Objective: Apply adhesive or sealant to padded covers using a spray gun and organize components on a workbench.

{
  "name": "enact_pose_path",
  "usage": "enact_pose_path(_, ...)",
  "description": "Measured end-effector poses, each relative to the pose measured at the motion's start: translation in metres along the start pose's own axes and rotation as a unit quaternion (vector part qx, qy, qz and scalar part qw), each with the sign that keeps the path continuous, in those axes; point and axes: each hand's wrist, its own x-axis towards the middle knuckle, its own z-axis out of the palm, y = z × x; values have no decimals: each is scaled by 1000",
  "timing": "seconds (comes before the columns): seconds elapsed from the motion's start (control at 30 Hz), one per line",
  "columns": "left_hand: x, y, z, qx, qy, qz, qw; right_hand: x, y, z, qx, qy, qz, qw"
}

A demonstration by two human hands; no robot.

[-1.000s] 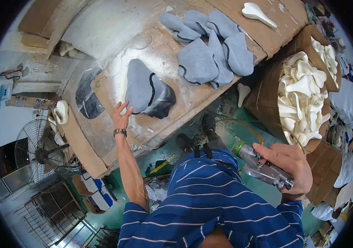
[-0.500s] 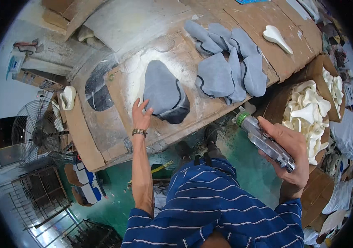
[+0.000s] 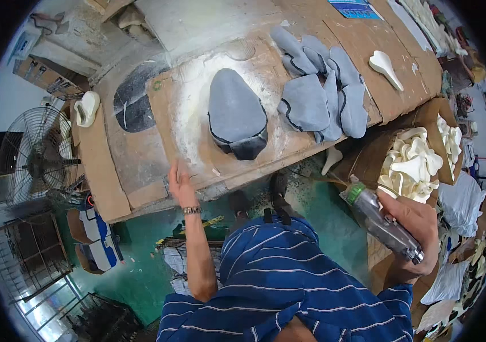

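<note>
My right hand [image 3: 414, 225] is wrapped round a spray gun [image 3: 377, 215] with a green collar, out beyond the table's front edge. My left hand [image 3: 182, 185] is by that edge, empty, its slightly blurred fingers apart. A grey fabric saddle cover [image 3: 234, 105] with black edging and a black wide end lies alone on a cardboard sheet [image 3: 169, 122], apart from both hands. White residue surrounds it. To its right, several similar grey covers [image 3: 305, 102] are piled partly over one another.
A white saddle-shaped piece [image 3: 384, 68] lies at the table's far right. Boxes of white pieces [image 3: 411, 165] stand beside the right front edge. A wire-guarded fan [image 3: 38, 162] is at the left, near another white piece [image 3: 87, 109]. A blue-and-white open box [image 3: 92, 239] sits below.
My left hand has come off the grey cover and moved toward the table's front edge. The cover has turned to lie straighter. My right hand, with the spray gun, is slightly lower and farther right.
</note>
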Motion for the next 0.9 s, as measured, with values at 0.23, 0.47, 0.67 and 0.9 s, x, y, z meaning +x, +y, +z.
enact_pose_path(0.23, -24, -18, -38, 15, 13, -38, 999, -14, -22, 0, -35, -85, 16, 996)
enact_pose_path(0.47, -4, 19, 7, -6, -7, 54, 999, -16, -19, 2, -30, -103, -43, 993)
enact_pose_path(0.67, 29, 60, 75, 185, -123, 232, 947, -25, -3, -8, 11, -43, -32, 998)
enact_pose_path(0.9, 63, 50, 104, 370, -189, 316, 853, -51, 36, -26, 26, -37, 23, 999)
